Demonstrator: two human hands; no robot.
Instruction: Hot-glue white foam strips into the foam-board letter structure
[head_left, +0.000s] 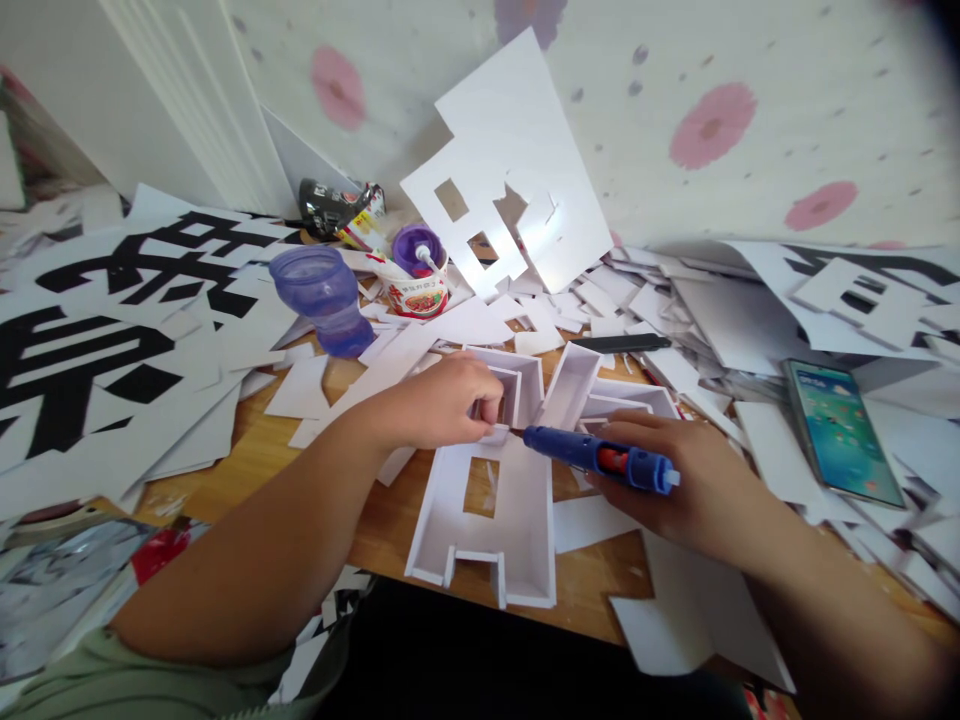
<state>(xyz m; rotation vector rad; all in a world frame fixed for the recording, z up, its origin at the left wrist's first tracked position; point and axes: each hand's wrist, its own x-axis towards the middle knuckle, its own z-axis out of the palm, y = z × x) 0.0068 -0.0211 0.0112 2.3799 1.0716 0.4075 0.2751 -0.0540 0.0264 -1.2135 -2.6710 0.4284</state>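
Observation:
A white foam board character with raised strip walls lies on the wooden table in front of me. My left hand is closed at its upper left part, fingers pinching a narrow white foam board strip; the fingertips partly hide it. In my right hand is a blue hot glue gun, held sideways. Its nozzle points left and meets the character near my left fingertips. A pale glue stick end sticks out at its back. Whether glue is flowing I cannot tell.
A purple cup and a paper noodle bowl stand behind my left hand. A cut white board leans on the wall. White scraps, a black cutter and a phone lie around; printed character sheets are at left.

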